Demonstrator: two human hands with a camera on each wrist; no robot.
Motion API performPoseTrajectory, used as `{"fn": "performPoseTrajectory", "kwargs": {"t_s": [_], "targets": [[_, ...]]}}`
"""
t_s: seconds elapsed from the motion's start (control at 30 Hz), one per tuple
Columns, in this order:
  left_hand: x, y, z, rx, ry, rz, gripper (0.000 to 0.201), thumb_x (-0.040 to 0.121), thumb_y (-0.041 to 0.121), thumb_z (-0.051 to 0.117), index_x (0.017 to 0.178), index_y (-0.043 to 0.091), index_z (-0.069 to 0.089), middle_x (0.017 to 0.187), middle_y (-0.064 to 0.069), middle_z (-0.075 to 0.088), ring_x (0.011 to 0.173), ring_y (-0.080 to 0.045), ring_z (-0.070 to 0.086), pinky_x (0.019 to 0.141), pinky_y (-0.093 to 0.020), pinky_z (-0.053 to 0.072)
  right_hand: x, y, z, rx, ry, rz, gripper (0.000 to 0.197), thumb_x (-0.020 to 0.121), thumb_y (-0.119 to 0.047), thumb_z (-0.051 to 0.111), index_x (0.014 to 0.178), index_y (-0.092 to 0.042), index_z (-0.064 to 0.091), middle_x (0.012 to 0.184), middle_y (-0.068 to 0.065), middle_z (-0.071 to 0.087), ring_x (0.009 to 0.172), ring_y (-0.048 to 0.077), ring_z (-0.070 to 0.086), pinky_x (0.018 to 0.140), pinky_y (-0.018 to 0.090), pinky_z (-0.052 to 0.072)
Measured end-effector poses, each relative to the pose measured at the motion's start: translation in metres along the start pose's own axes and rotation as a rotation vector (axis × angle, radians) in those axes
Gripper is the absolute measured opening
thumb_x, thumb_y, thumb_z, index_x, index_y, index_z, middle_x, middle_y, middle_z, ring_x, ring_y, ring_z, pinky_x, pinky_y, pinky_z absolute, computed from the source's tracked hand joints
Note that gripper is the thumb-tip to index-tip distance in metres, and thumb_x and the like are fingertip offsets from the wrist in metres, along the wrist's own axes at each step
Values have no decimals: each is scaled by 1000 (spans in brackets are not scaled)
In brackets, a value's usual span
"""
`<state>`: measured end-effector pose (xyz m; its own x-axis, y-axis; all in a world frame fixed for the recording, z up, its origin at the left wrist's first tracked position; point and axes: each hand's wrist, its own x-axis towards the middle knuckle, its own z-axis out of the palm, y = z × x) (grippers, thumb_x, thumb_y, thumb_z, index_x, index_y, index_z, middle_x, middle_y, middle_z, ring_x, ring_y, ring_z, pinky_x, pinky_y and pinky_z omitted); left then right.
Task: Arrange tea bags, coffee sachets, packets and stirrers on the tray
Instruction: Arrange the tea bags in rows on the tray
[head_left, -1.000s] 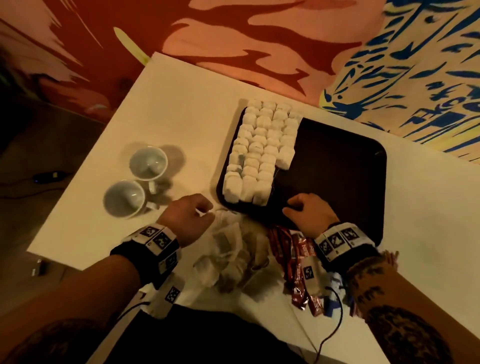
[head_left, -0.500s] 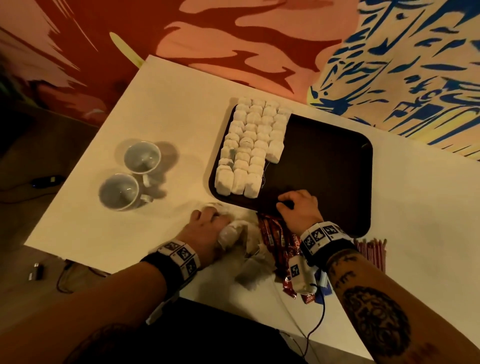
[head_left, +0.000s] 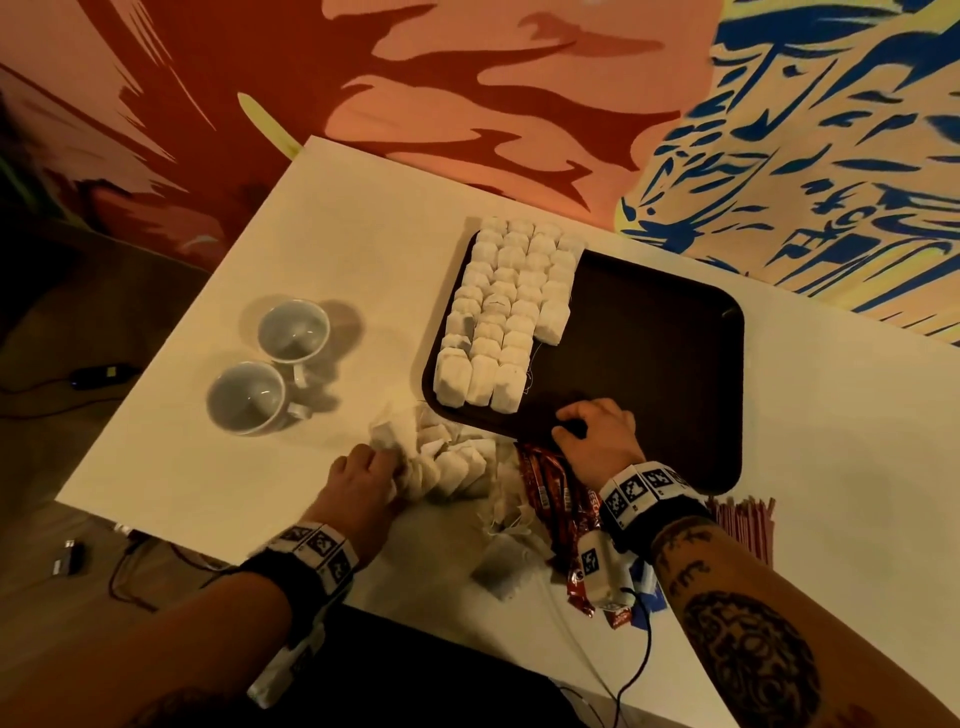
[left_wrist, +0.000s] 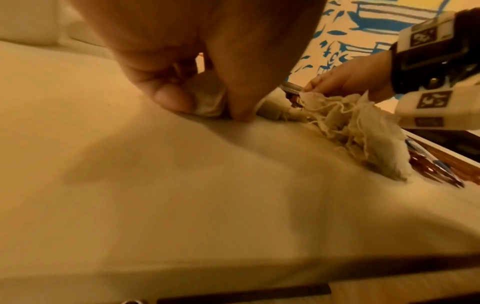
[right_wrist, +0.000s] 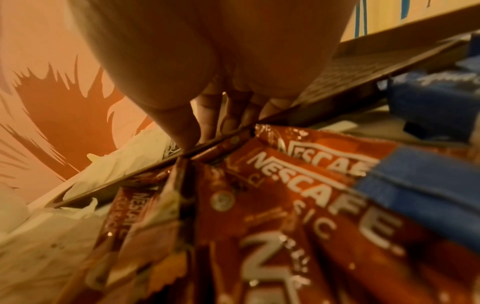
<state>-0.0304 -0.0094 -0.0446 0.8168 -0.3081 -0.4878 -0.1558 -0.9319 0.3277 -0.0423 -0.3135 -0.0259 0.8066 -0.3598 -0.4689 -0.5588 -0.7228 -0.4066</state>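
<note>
A dark tray lies on the white table, its left part filled with rows of white tea bags. Loose tea bags are heaped on the table just in front of the tray's near left corner. My left hand is at the left end of that heap. Its fingertips pinch one tea bag against the tabletop. My right hand grips the tray's near rim, fingers curled over it. Red coffee sachets lie under that wrist.
Two empty white cups stand left of the tray. Blue packets lie beside the sachets, and red stirrers lie right of my right wrist. The table's near edge is close behind my left hand.
My left hand has moved from beside the tray's near left corner to the left end of the loose heap and taken hold of a tea bag. My right hand stays on the tray's rim.
</note>
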Motion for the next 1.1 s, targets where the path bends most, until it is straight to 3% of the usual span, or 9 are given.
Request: {"fn": "performPoseTrajectory", "kwargs": {"t_s": [0.1,0.2,0.3,0.4,0.53,0.7,0.83,0.93,1.1], "targets": [[9,4,-13,-120,-76,-9,44,96,32,56,139,29,45,135,0,46,122,-23,48,104,-38,42,0,-1,-1,-11,2,2,27,94,-40,60,120,-32,64,134,-5,46,130,20,33,111,33,32],[13,0,-31,-238,-154,38,31,93,30,61,124,28,57,122,2,58,110,-22,59,93,-34,49,1,-2,-2,-6,-8,6,25,96,-38,59,119,-32,65,135,-4,47,131,22,33,113,34,32],[4,5,-52,-650,-222,-12,27,83,21,68,109,24,62,96,-2,69,84,-21,67,71,-30,56,3,-5,-5,14,-27,8,24,98,-34,56,120,-31,65,135,-2,49,132,24,33,114,37,32],[-7,24,-71,-1127,-250,7,28,73,21,63,99,12,62,77,-5,71,69,-19,64,60,-27,55,2,-10,-12,40,-28,8,22,98,-31,54,118,-32,65,131,-2,52,130,24,37,113,40,35],[-5,52,-89,-1487,-281,6,22,79,8,61,99,1,63,92,-17,70,63,-22,59,51,-28,46,-4,-30,-20,128,33,-112,20,97,-27,55,111,-35,67,116,-8,56,120,20,49,106,40,43],[11,85,-106,-1448,-375,56,31,71,11,63,102,8,68,86,-17,69,53,-21,51,47,-21,35,-34,-86,-43,568,-93,-407,10,98,-28,62,104,-35,67,99,-18,71,98,-3,65,89,16,49],[20,104,-112,-1270,-324,156,27,75,13,72,98,2,67,74,-12,67,46,-16,54,42,-20,35,-47,-106,-55,712,-75,-505,7,91,-26,72,98,-27,70,94,-1,75,92,17,71,83,29,58],[24,113,-115,-1215,-263,152,14,86,11,74,99,8,69,70,-2,71,42,-15,53,38,-20,36,-44,-104,-59,743,22,-456,3,90,-23,73,89,-23,71,84,1,75,78,16,71,74,35,60],[36,119,-111,-1201,-193,77,30,80,22,82,103,17,65,75,-4,71,51,-14,57,41,-20,37,-38,-97,-61,726,118,-360,15,85,-29,78,88,-16,70,78,3,74,74,17,71,73,33,58]]}}
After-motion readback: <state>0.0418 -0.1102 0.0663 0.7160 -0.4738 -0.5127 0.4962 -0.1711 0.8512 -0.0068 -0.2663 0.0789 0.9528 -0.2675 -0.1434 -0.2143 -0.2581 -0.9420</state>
